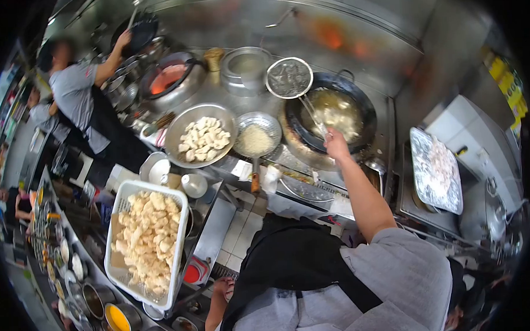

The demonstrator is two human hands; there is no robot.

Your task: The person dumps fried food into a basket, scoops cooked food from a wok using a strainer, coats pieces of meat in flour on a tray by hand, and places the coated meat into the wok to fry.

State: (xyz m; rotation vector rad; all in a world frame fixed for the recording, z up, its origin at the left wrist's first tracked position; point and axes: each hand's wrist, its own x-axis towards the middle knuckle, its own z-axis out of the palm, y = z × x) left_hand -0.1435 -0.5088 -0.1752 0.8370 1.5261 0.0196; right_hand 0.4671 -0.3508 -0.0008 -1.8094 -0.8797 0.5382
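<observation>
My right hand is closed around the handle of a round wire-mesh skimmer. The skimmer's head is raised past the left rim of a large black wok. Inside the wok, pale pieces lie in bubbling oil. My left hand hangs low beside the black apron, near a metal counter; it is too small and partly turned away for me to tell how its fingers are set.
Left of the wok are a strainer ladle of pale crumbs, a steel bowl of pale chunks and a lidded pot. A white basket holds fried pieces. A foil-lined tray lies right. Another person works at the far left.
</observation>
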